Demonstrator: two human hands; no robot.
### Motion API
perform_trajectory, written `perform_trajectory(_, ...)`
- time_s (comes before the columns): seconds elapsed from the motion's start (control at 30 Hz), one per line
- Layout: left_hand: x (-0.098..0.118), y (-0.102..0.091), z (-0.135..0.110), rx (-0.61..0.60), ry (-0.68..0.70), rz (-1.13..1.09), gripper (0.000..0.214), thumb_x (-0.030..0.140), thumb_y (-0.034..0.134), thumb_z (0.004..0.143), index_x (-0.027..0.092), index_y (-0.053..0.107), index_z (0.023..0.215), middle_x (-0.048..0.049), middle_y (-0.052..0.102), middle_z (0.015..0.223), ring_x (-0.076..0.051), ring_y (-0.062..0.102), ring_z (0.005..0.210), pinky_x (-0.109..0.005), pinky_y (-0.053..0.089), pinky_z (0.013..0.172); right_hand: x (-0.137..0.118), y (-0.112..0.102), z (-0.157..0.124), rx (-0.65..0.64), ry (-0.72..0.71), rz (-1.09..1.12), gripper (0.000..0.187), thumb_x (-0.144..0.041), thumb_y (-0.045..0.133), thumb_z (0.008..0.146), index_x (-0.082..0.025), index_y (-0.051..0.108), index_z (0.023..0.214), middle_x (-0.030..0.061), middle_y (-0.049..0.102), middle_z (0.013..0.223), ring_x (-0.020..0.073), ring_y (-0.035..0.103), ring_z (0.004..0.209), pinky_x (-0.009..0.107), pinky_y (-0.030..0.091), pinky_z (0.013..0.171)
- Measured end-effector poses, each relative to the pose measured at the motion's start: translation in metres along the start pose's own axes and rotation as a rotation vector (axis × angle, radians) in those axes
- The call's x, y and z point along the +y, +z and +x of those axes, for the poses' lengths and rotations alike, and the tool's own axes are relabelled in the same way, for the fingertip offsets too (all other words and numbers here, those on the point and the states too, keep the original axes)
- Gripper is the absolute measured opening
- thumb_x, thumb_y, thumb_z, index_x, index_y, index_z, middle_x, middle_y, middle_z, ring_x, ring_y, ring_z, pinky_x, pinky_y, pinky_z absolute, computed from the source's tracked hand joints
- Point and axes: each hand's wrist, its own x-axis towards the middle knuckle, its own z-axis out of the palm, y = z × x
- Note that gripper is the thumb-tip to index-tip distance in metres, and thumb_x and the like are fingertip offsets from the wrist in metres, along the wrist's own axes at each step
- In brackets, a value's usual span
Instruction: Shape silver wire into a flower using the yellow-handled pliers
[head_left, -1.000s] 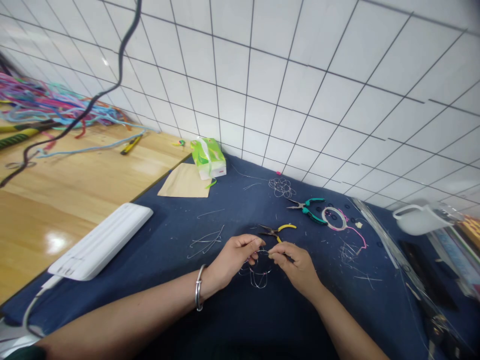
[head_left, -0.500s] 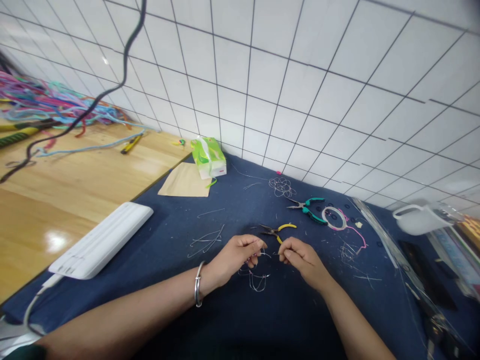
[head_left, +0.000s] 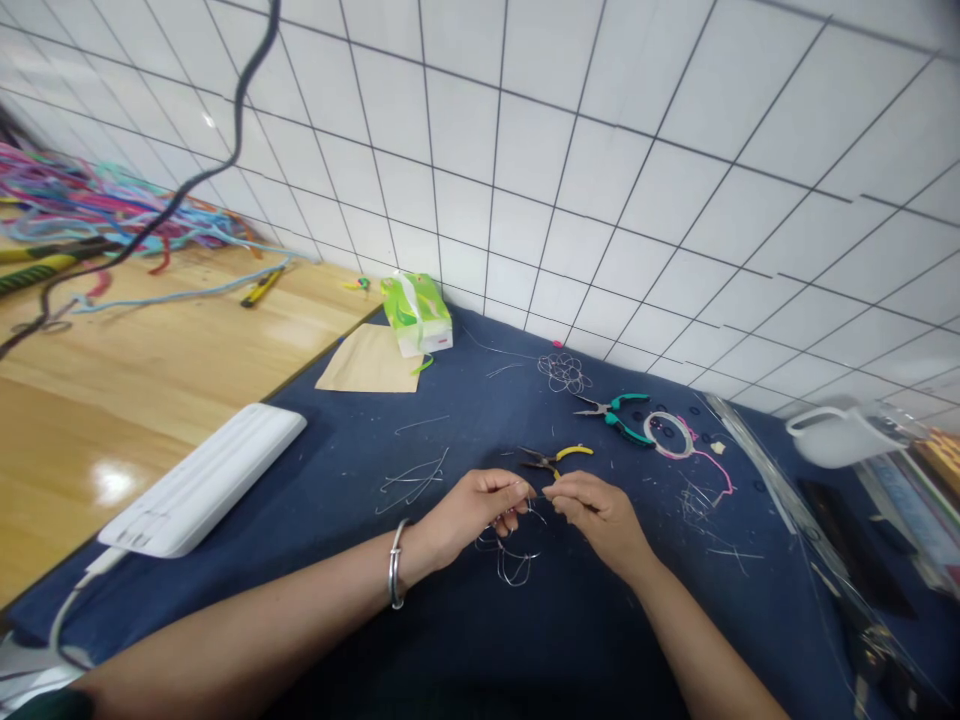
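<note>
My left hand (head_left: 480,508), a silver bangle on its wrist, pinches a looped piece of thin silvery wire (head_left: 516,570) whose loops hang below the fingers. Small pinkish beads seem to sit among those fingers, though they are too small to make out well. My right hand (head_left: 596,515) has thumb and forefinger pressed together close to the left fingertips, at a thin wire end. Just beyond both hands lie yellow-handled pliers (head_left: 574,452), partly hidden by the right hand. Loose wire pieces (head_left: 412,483) rest to the left.
Teal-handled pliers (head_left: 626,425), a white wire spool (head_left: 670,437) and a coiled wire flower shape (head_left: 564,373) lie toward the wall. A white power bank (head_left: 202,480), brown paper (head_left: 371,362) and tissue pack (head_left: 417,312) are left; a white mug (head_left: 836,438) stands right.
My right hand has moved left, bringing its fingertips close to those of my left hand. The left hand and its looped wire have barely moved.
</note>
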Motion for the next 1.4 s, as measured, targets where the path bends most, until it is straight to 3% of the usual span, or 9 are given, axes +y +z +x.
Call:
perform_trajectory(0.13, -0.001, 0.000, 0.000, 0.016, 0.013, 0.006, 0.027, 0.039, 0.053, 0.079, 0.014, 0.062, 0.083, -0.0027, 0.059, 0.075, -0.010, 0.053, 0.059, -0.023, 0.044, 0.055, 0.000, 0.005, -0.003, 0.036, 0.052, 0.028, 0.018, -0.027, 0.051, 0.083, -0.023, 0.065, 0.094, 0.0024, 0.061, 0.082, 0.0114, 0.057, 0.068, 0.024, 0.047, 0.064)
perform_trajectory(0.33, -0.002, 0.003, 0.001, 0.040, 0.026, 0.030, 0.030, 0.041, 0.053, 0.079, 0.013, 0.062, 0.078, -0.0032, 0.059, 0.072, -0.011, 0.054, 0.058, -0.024, 0.044, 0.055, -0.007, 0.009, -0.007, 0.096, 0.055, 0.035, 0.017, -0.027, 0.051, 0.083, -0.022, 0.065, 0.093, 0.0021, 0.062, 0.081, 0.0112, 0.058, 0.066, 0.024, 0.048, 0.063)
perform_trajectory(0.63, -0.003, 0.004, 0.002, 0.039, 0.016, 0.071, 0.033, 0.044, 0.053, 0.078, 0.013, 0.063, 0.078, -0.0026, 0.060, 0.065, -0.011, 0.054, 0.056, -0.024, 0.045, 0.056, -0.012, 0.016, -0.005, 0.064, -0.115, -0.053, 0.018, -0.021, 0.051, 0.083, -0.023, 0.065, 0.093, 0.0018, 0.064, 0.084, 0.0128, 0.059, 0.081, 0.026, 0.046, 0.075)
perform_trajectory(0.8, -0.004, 0.004, 0.002, 0.032, 0.020, 0.083, 0.033, 0.044, 0.052, 0.078, 0.013, 0.063, 0.079, -0.0034, 0.061, 0.068, -0.011, 0.055, 0.056, -0.024, 0.045, 0.055, -0.013, 0.017, -0.005, 0.067, -0.144, -0.069, 0.019, -0.022, 0.050, 0.084, -0.023, 0.065, 0.094, 0.0021, 0.065, 0.084, 0.0128, 0.059, 0.080, 0.026, 0.046, 0.074)
perform_trajectory(1.17, -0.002, 0.005, 0.002, 0.033, 0.010, 0.090, 0.028, 0.039, 0.052, 0.079, 0.013, 0.063, 0.081, -0.0014, 0.059, 0.060, -0.011, 0.054, 0.054, -0.024, 0.045, 0.055, -0.020, 0.017, -0.005, 0.060, 0.019, 0.002, 0.019, -0.026, 0.049, 0.084, -0.023, 0.067, 0.089, 0.0018, 0.063, 0.081, 0.0130, 0.058, 0.076, 0.026, 0.045, 0.072)
perform_trajectory(1.4, -0.003, 0.005, 0.002, 0.021, 0.023, 0.116, 0.023, 0.034, 0.054, 0.078, 0.014, 0.064, 0.086, -0.0009, 0.059, 0.062, -0.010, 0.053, 0.056, -0.023, 0.044, 0.054, -0.015, 0.020, -0.008, 0.075, 0.254, 0.182, 0.021, -0.033, 0.050, 0.082, -0.019, 0.065, 0.088, 0.0013, 0.064, 0.073, 0.0109, 0.056, 0.061, 0.022, 0.046, 0.056)
